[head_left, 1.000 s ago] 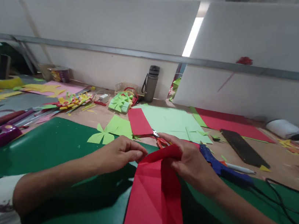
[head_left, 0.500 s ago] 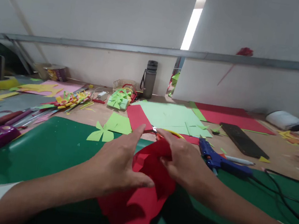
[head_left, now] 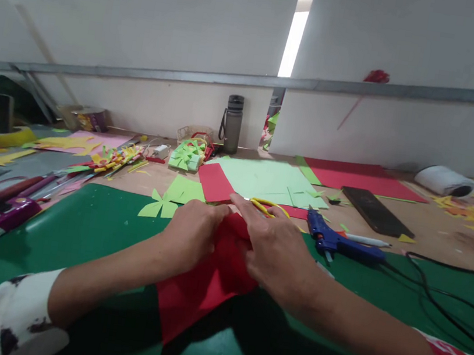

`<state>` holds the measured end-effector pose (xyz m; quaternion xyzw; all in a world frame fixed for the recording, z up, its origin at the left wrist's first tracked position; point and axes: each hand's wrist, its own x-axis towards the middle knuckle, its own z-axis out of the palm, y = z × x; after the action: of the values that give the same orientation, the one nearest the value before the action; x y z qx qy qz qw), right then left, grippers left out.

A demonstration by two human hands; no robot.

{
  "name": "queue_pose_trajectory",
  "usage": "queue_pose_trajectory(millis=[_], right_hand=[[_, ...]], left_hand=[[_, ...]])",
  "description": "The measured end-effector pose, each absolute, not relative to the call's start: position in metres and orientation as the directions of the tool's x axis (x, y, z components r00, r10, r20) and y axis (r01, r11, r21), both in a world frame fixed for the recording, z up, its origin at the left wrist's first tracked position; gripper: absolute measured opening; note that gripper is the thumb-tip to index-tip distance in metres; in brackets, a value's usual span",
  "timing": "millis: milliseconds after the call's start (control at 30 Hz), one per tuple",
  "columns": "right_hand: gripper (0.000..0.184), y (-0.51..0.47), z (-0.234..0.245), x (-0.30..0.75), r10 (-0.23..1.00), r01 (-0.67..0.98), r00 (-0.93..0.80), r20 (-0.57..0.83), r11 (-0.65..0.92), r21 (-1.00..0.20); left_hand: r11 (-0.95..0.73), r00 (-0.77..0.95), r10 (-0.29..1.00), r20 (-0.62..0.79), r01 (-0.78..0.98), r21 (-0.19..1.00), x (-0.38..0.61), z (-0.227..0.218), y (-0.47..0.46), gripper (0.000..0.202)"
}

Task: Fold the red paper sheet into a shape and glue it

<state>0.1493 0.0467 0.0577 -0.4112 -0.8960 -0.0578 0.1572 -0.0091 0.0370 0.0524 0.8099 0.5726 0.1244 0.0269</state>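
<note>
A sheet of red paper [head_left: 203,290], bent into a loose curve, is held up over the green mat [head_left: 108,242]. My left hand [head_left: 191,233] is closed on its upper left edge, fingers curled. My right hand [head_left: 277,248] grips the other side, with its index finger reaching towards the left hand at the top. The fingertips behind the paper are hidden. Just beyond the right hand lie scissors with yellow handles [head_left: 266,206], partly covered by its fingers. A blue glue gun [head_left: 342,243] rests to the right of that hand.
Pale green sheets [head_left: 258,177], a red sheet [head_left: 360,177] and a black phone [head_left: 375,211] lie at the back. A grey bottle [head_left: 232,127] stands by the wall. Green cut-paper petals [head_left: 158,206] lie left of centre. The glue gun's cable [head_left: 428,287] trails right.
My left hand has gone from spread fingers to closed on the red paper. My right hand has moved slightly. The paper's lower corner has swung left, and its curl has narrowed.
</note>
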Motion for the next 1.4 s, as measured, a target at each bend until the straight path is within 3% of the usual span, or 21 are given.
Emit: queue_pose_trajectory(millis=[100,300,500,633,933,1067,1233,1333,1400], right_hand=[[0.078,0.047,0.057,0.149,0.703,0.745,-0.623,0.343,0.667,-0.015],[0.079,0.047,0.059,0.148,0.709,0.740,-0.626,0.326,0.671,-0.038],[0.076,0.046,0.060,0.150,0.715,0.754,-0.619,0.325,0.657,-0.011],[0.077,0.049,0.059,0.152,0.713,0.764,-0.610,0.345,0.646,0.016],[0.069,0.057,0.055,0.157,0.586,0.683,-0.687,0.429,0.722,0.108],[0.065,0.063,0.058,0.162,0.600,0.683,-0.640,0.480,0.731,-0.003],[0.069,0.071,0.072,0.166,0.801,0.718,-0.498,0.334,0.596,-0.359],[0.068,0.075,0.070,0.164,0.823,0.739,-0.508,0.252,0.568,-0.364],[0.065,0.076,0.066,0.164,0.801,0.747,-0.551,0.234,0.598,-0.290]], left_hand=[[-0.357,0.324,0.923,0.207,0.923,0.147,-0.007,0.054,0.039,0.025],[-0.380,0.344,0.912,0.223,0.914,0.144,-0.008,0.058,0.040,0.026],[-0.422,0.371,0.895,0.248,0.885,0.199,-0.010,0.060,0.041,0.021],[-0.385,0.349,0.921,0.173,0.884,0.265,-0.007,0.066,0.043,0.018],[-0.375,0.384,0.921,0.066,0.827,0.418,0.004,0.071,0.056,0.015],[-0.341,0.426,0.905,-0.005,0.731,0.591,-0.005,0.063,0.063,0.015],[-0.180,0.430,0.900,-0.067,0.510,0.841,-0.020,0.055,0.066,0.019],[-0.028,0.431,0.895,-0.118,0.317,0.948,-0.023,0.051,0.066,0.019],[-0.027,0.442,0.887,-0.130,0.331,0.943,-0.022,0.048,0.065,0.015]])
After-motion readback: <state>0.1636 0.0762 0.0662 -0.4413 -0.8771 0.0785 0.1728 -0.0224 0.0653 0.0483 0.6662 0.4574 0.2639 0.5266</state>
